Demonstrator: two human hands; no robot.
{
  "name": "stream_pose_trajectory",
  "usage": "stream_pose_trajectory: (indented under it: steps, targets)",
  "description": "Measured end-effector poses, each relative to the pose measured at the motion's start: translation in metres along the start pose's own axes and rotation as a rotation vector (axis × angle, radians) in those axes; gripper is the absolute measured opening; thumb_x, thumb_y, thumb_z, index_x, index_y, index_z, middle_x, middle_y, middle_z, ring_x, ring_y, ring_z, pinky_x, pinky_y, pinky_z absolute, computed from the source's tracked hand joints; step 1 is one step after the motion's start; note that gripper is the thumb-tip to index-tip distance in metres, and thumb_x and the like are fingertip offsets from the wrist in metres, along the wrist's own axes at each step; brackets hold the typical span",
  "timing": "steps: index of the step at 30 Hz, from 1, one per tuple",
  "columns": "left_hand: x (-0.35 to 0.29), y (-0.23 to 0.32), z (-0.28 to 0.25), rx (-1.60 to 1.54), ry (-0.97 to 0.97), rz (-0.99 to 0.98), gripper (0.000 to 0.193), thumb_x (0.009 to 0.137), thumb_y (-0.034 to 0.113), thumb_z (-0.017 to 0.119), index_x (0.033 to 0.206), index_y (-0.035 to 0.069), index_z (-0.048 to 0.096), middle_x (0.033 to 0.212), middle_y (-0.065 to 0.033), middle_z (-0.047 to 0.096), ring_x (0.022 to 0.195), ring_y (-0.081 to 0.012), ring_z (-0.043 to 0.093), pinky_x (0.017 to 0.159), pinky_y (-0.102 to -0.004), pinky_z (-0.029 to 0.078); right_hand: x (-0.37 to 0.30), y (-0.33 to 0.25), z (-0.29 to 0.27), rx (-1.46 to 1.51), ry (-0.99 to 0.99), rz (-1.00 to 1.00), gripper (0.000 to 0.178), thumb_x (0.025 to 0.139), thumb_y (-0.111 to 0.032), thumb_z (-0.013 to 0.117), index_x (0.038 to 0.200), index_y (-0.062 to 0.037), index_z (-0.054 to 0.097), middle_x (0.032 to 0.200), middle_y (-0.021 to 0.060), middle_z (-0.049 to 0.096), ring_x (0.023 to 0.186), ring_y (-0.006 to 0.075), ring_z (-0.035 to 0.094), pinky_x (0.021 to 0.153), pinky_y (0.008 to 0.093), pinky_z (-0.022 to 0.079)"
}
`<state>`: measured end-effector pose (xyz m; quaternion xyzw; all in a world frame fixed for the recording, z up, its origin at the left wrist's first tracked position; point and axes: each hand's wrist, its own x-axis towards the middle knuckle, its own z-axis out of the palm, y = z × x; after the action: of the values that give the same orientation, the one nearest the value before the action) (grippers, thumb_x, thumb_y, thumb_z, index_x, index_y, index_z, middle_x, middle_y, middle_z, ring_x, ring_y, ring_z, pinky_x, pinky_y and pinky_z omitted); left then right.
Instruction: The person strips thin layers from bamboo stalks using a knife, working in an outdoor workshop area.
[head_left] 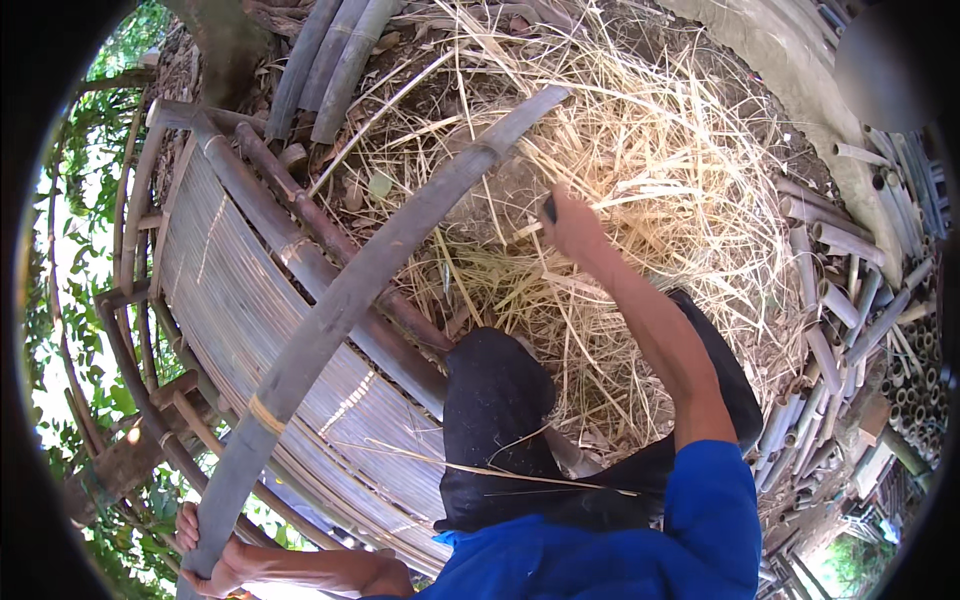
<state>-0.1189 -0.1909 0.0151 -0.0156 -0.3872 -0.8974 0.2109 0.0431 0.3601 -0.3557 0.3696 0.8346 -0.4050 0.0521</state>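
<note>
Grips the split bamboo [345,300] in the left hand [217,562], slanted forward-right over the slatted surface [225,275]'s right edge to beyond the right hand [578,230], clenched on a dark handle [549,208].

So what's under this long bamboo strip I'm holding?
Beneath the bamboo strip, the slatted bamboo panel and, farther out, pale shavings show past its edges; whatever it directly covers can't be seen.

Outdoor bamboo workshop, pale shavings [680,190] heaped, cut poles [912,405] stacked, likely foliage [120,400] beyond
</note>
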Motion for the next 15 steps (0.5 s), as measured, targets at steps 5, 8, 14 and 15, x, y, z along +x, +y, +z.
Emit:
stream_pose_trajectory:
  steps: [5,8,14,15]
  targets:
    - [0.000,-0.025,-0.007,-0.285,-0.480,-0.048,0.040,0.056,0.027,0.062,0.076,0.011,0.031,0.072,-0.0070,0.029,0.068,-0.0227,0.031,0.071,-0.0417,0.030,0.007,0.015,-0.005,-0.109,0.158,-0.287,0.021,0.099,-0.019,0.060,0.101,-0.0005,0.050,0.074,0.0203,0.066,0.060,0.0335,0.067,0.052,0.0423,0.056]
    - [-0.005,-0.023,-0.007,-0.296,-0.487,0.042,0.040,0.055,0.028,0.063,0.075,0.012,0.033,0.071,-0.0062,0.032,0.066,-0.0220,0.032,0.069,-0.0395,0.032,0.004,-0.001,-0.015,-0.022,-0.014,-0.071,0.019,0.099,-0.018,0.060,0.104,-0.0026,0.051,0.078,0.0204,0.067,0.065,0.0321,0.067,0.058,0.0430,0.054]
    - [-0.005,-0.034,-0.006,-0.400,-0.583,0.001,0.037,0.055,0.031,0.065,0.071,0.014,0.035,0.068,-0.0024,0.035,0.058,-0.0190,0.033,0.064,-0.0339,0.032,0.004,-0.014,-0.023,-0.048,0.016,-0.137,0.022,0.099,-0.021,0.059,0.105,-0.0016,0.052,0.081,0.0210,0.068,0.071,0.0328,0.068,0.066,0.0461,0.056]
    - [-0.007,-0.036,-0.006,-0.418,-0.599,-0.047,0.037,0.055,0.031,0.065,0.071,0.015,0.035,0.068,-0.0024,0.035,0.058,-0.0188,0.033,0.064,-0.0340,0.032,0.000,-0.019,-0.026,0.008,-0.067,0.007,0.022,0.100,-0.021,0.058,0.105,-0.0010,0.052,0.084,0.0204,0.069,0.078,0.0336,0.070,0.072,0.0473,0.057]
